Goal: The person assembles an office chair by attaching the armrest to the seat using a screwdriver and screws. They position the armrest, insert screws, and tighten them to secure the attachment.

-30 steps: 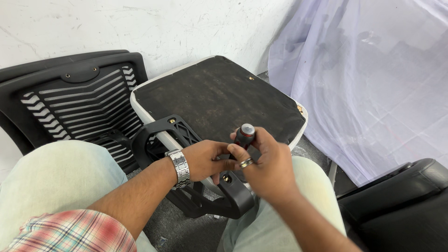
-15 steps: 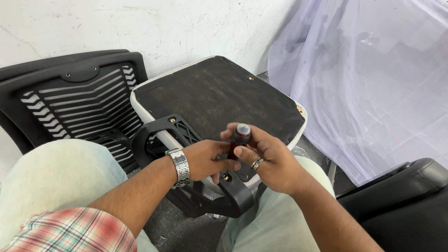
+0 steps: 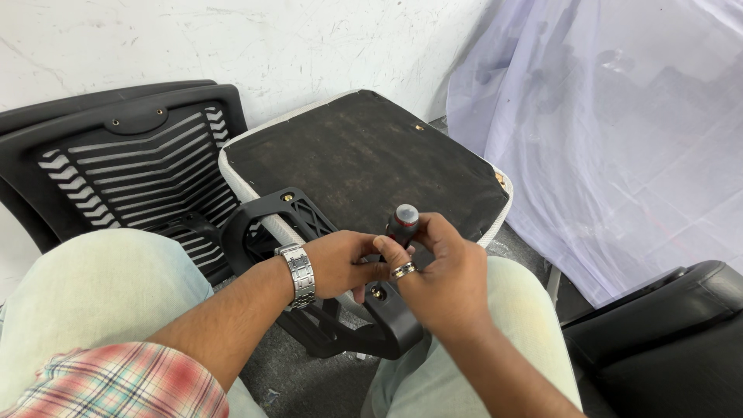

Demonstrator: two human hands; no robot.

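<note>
An upturned chair seat (image 3: 364, 155) with a dark underside lies in front of my knees. A black plastic armrest bracket (image 3: 267, 217) is laid against its near edge, with brass bolts showing. My right hand (image 3: 441, 279), with a ring on it, is wrapped around a red and black screwdriver (image 3: 404, 220) held upright over a bolt on the bracket. My left hand (image 3: 340, 263), wearing a metal wristwatch, pinches the tool's shaft just below the handle and rests on the bracket.
A black slatted chair backrest (image 3: 124, 166) leans against the white wall at the left. A pale translucent plastic sheet (image 3: 619, 131) hangs at the right. A black padded chair part (image 3: 665, 340) sits at the lower right.
My right hand has turned on the screwdriver handle, and its fingers have shifted round the grip. My left hand stays at the shaft. The seat and bracket have not moved.
</note>
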